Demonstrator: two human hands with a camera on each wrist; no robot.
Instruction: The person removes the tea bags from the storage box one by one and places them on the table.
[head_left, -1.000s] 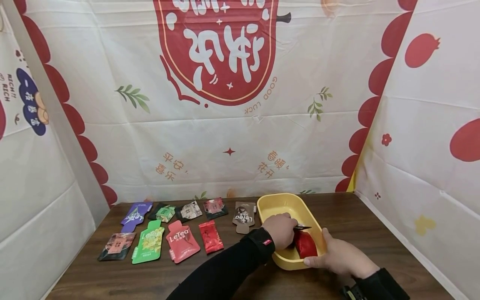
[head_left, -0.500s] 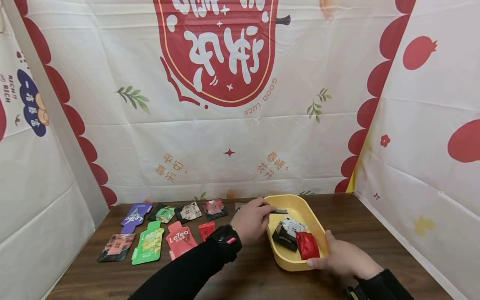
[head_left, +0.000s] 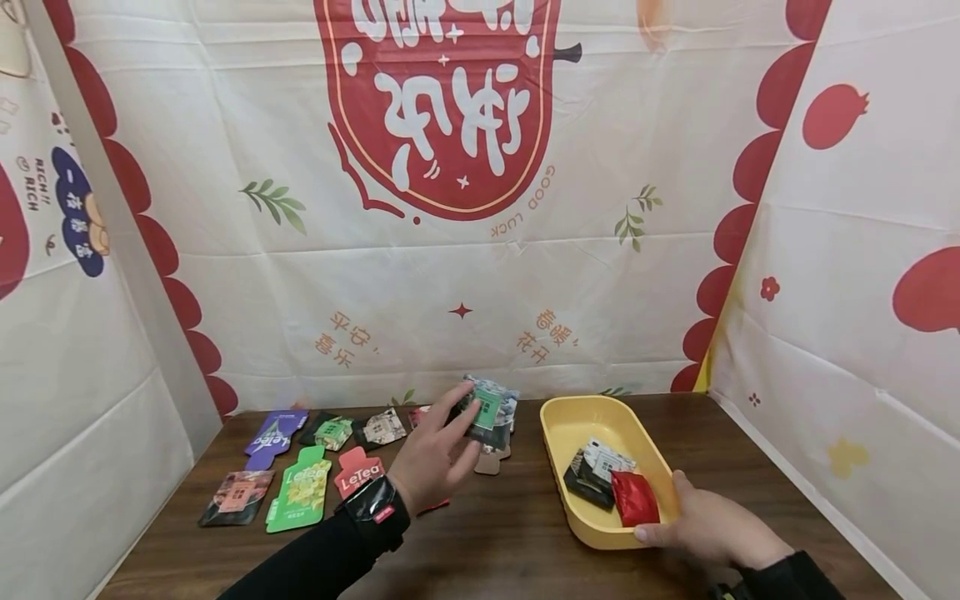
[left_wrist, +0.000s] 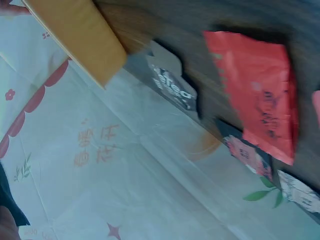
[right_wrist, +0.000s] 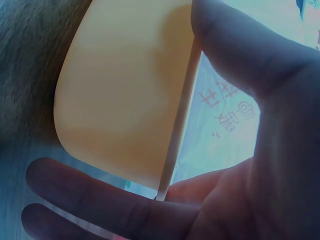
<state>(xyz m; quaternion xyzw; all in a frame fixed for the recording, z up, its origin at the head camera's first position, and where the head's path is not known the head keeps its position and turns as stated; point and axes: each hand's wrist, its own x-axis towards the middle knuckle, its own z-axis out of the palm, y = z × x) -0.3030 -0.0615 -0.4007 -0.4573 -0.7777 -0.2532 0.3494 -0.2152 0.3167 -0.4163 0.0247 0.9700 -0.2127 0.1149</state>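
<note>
Above the back of the table, my left hand point(head_left: 438, 454) holds a dark sachet with a green label point(head_left: 489, 412) by its left side. A corner of that sachet point(left_wrist: 11, 192) shows at the left edge of the left wrist view. My right hand point(head_left: 712, 525) grips the near right end of a yellow tray point(head_left: 553, 454), thumb point(right_wrist: 225, 45) at the rim and fingers along the outer wall. Inside the tray lie a red sachet point(head_left: 635, 498) and black sachets with a white label point(head_left: 600, 468). A grey-brown LeTea sachet point(left_wrist: 172, 82) lies below the held one, mostly hidden in the head view.
On the left lie a purple sachet point(head_left: 274, 435), a green one point(head_left: 300, 490), a pink-red one point(head_left: 356, 468) and several dark ones with coloured labels point(head_left: 237, 497). Another red sachet point(left_wrist: 260, 90) is largely behind my left hand. A printed cloth point(head_left: 420, 283) hangs behind the table.
My left hand has left the tray's inside and moved left, lifting the green-labelled sachet out. The tray has shifted slightly right in view, with my right hand still on it.
</note>
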